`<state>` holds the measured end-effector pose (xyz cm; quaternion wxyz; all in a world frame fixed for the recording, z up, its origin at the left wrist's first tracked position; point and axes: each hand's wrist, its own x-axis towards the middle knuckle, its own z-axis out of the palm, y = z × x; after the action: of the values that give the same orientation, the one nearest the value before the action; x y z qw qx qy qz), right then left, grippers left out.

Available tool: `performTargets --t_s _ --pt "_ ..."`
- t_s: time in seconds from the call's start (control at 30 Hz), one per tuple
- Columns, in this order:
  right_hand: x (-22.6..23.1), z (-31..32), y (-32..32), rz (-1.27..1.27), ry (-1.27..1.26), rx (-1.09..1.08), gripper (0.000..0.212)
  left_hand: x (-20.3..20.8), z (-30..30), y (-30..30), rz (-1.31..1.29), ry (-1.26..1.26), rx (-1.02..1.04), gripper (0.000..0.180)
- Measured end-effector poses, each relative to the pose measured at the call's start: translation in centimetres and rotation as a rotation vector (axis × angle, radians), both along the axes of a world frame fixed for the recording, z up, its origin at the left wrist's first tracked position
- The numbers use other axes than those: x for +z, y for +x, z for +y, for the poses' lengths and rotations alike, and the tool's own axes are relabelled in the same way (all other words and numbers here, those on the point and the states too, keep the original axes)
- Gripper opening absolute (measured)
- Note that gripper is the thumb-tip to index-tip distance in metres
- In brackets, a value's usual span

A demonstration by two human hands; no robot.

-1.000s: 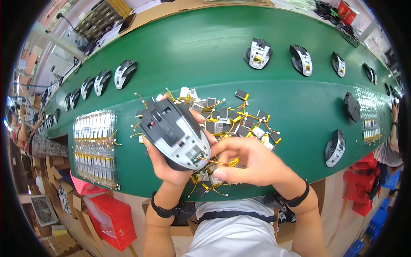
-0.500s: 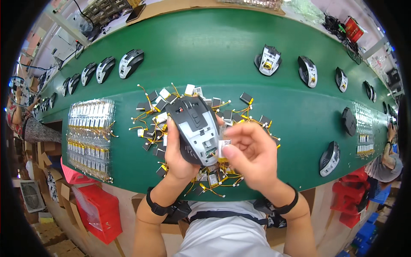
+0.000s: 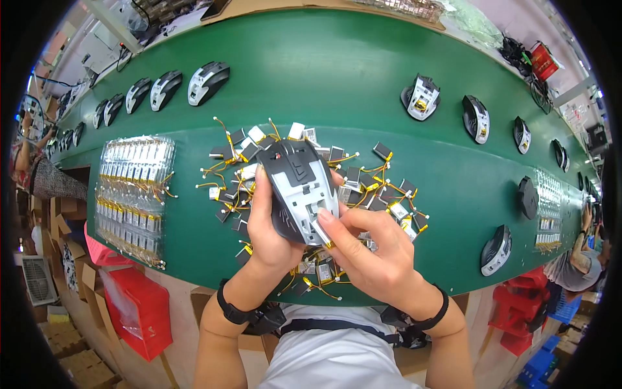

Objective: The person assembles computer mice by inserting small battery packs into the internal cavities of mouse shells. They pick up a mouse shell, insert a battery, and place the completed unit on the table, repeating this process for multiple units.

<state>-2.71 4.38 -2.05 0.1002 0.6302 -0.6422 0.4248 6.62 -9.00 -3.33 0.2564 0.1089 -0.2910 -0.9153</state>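
Observation:
A black and light-grey computer mouse [image 3: 297, 170] is held over the bench, its open underside facing up. My left hand [image 3: 271, 236] wraps around its left side and lower end. At the mouse's lower opening, my right hand [image 3: 379, 253] pinches a small silver battery [image 3: 321, 233] with a yellow end, tilted against the shell. The thumb presses near the recess; part of the battery and its wires are hidden by the fingers. Beneath and around both hands lies a loose pile of small battery packs [image 3: 352, 176] with thin red-and-yellow leads and white plugs.
Clear plastic trays of batteries [image 3: 133, 165] lie at the left on the green bench [image 3: 311, 58]. Several mice [image 3: 208, 83] line the far left; others [image 3: 421, 97] stand at the far right. One mouse [image 3: 497, 250] sits at right. Red crates [image 3: 139, 311] flank the bench, and a co-worker [image 3: 576, 259] is at far right.
My right hand has brought the battery from beside the mouse up against its lower opening, and the fingers have closed in. The left hand keeps holding the mouse. The view has shifted slightly.

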Motion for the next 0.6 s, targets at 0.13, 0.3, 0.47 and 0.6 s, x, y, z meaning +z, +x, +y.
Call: performTargets --t_s 0.13,0.3,0.47,0.6 --pt "0.5 -0.1 0.6 0.020 0.028 -0.012 0.046 0.2 0.0 0.0 0.008 0.048 0.012 0.065" --pt "1.1 -0.4 -0.1 0.018 -0.091 -0.019 0.036 -0.1 -0.1 0.0 -0.047 0.036 0.016 0.066" --pt "1.0 0.0 0.4 0.020 -0.104 -0.026 0.034 0.7 0.1 0.3 0.005 0.061 0.018 0.068" --pt "0.9 -0.3 0.2 0.093 -0.153 -0.032 0.032 0.7 0.4 0.2 -0.104 0.067 0.022 0.069"
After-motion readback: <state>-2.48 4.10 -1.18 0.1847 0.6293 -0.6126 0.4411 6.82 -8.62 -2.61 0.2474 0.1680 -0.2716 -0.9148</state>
